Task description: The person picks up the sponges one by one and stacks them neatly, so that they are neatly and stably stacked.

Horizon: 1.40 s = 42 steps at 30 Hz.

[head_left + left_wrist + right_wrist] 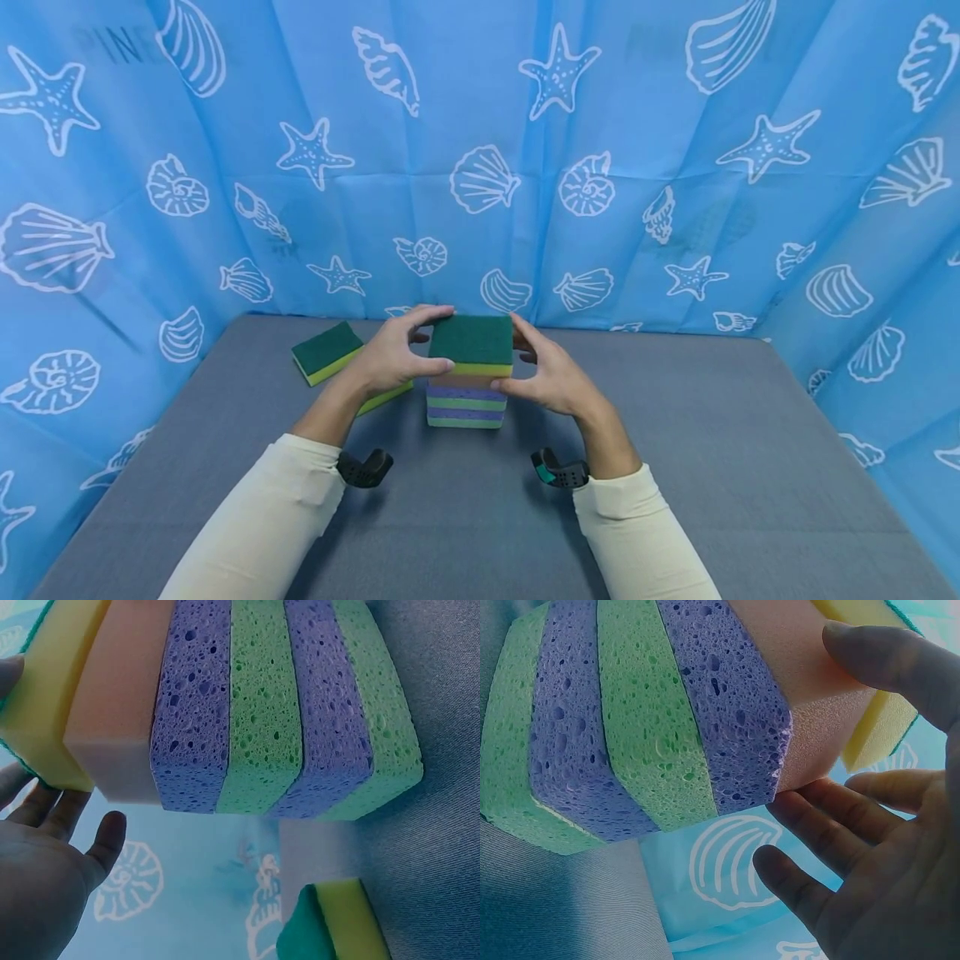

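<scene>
A stack of sponges stands at the middle of the table, with two purple sponges [196, 705] and two light green sponges [264, 712] alternating at the bottom. Above them lies a peach sponge [817, 739], and on top a scouring sponge [472, 337], dark green side up over yellow foam. My left hand [390, 354] holds the scouring sponge from the left, thumb at its front and fingers behind. From the right, my right hand [558, 379] grips the peach sponge, its thumb on the front face and fingertips at the far side.
Another green-and-yellow scouring sponge [327, 350] lies on the grey table [675, 467], left of the stack. A further yellow sponge [386, 398] is partly hidden under my left hand. A blue curtain [480, 242] with white shells hangs behind and at both sides.
</scene>
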Available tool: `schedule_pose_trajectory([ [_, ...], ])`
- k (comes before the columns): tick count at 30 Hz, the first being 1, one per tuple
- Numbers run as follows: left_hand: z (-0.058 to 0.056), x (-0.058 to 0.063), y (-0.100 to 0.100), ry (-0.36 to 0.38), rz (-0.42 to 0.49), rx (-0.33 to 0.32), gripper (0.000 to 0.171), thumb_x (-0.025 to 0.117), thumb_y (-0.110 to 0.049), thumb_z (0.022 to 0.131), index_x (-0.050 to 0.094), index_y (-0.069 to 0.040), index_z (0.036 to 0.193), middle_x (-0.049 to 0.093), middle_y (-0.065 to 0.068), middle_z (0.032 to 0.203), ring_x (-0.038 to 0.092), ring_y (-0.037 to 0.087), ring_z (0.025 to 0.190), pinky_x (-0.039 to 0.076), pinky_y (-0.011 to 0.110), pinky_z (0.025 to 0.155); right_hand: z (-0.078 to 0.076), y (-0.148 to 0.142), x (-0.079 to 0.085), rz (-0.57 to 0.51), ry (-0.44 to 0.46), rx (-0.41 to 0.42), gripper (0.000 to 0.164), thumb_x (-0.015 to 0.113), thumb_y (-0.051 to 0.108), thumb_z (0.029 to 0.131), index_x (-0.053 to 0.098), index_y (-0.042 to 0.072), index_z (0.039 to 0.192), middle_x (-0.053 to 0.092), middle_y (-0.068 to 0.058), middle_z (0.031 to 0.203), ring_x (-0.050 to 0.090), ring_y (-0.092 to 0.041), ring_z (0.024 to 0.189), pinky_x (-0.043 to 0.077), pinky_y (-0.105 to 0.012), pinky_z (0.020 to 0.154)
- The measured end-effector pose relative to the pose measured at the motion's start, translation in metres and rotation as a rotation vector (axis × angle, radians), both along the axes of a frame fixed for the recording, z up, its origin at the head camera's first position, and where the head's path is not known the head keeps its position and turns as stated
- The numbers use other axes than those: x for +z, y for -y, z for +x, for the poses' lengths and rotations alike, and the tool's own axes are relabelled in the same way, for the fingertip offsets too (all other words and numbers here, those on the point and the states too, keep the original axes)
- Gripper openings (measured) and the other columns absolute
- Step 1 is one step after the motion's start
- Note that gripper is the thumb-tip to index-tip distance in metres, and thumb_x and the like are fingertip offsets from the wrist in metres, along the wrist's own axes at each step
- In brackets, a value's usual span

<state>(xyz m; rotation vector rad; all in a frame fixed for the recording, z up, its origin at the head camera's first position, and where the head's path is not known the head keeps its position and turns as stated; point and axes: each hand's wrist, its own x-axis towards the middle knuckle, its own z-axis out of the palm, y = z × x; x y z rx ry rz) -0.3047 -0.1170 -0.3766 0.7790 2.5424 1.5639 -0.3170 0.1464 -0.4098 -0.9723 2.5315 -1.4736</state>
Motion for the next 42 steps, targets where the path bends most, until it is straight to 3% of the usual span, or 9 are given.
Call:
schedule_pose_trajectory([
  [8,-0.001,0.000,-0.002,0.019,-0.003,-0.004,0.071,0.076,-0.017,0.082,0.044,-0.006,0.144,0.040,0.014,0.145,0.037,0.032,0.131,0.033,0.054,0.103,0.001,-0.001,0.000,0.016,0.011,-0.014,0.099,0.078,0.030,0.082,0.015,0.013,0.156,0.048,-0.009,0.137,0.045,-0.028,0.125,0.035,-0.050,0.102],
  [21,-0.003,-0.003,-0.001,0.013,-0.019,-0.001,0.071,0.074,-0.019,0.083,0.042,-0.005,0.145,0.039,0.015,0.146,0.039,0.033,0.129,0.036,0.052,0.101,0.002,-0.001,0.001,0.008,0.012,-0.021,0.094,0.076,0.032,0.084,0.017,0.012,0.155,0.043,-0.009,0.143,0.043,-0.029,0.127,0.034,-0.052,0.102],
  [31,-0.004,-0.004,-0.001,0.034,0.018,-0.017,0.072,0.073,-0.018,0.083,0.040,-0.004,0.146,0.040,0.016,0.145,0.044,0.036,0.124,0.039,0.053,0.098,0.006,0.003,0.004,-0.154,-0.118,-0.117,0.067,0.062,0.037,0.093,0.038,0.008,0.148,0.043,-0.009,0.142,0.042,-0.024,0.128,0.036,-0.053,0.100],
  [42,-0.005,-0.006,0.000,0.043,0.040,-0.026,0.073,0.072,-0.017,0.083,0.039,-0.004,0.147,0.040,0.017,0.144,0.047,0.039,0.119,0.040,0.053,0.097,0.009,0.014,0.003,-0.156,-0.154,-0.148,0.075,0.066,0.047,0.089,0.040,0.004,0.146,0.041,-0.011,0.144,0.041,-0.025,0.128,0.038,-0.049,0.100],
])
